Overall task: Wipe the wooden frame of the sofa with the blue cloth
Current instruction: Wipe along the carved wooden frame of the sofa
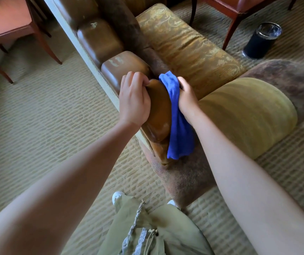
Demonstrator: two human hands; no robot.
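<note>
Your left hand [134,100] grips the sofa's brown back cushion [159,111], fingers curled over its top. Your right hand [187,96] clutches the blue cloth [177,124] against the cushion's inner side. Far right, a dark bin [262,40] stands on the carpet [55,111], contents unclear.

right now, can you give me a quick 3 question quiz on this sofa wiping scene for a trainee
1. True or false: the blue cloth lies flat on the carpet.
2. Which hand holds the cloth against the sofa's wooden frame: A left, B right?
3. What does the left hand grip?

Key
1. False; it hangs against the frame.
2. B, the right hand.
3. The top of the same rounded frame piece, fingers curled over it.
</note>
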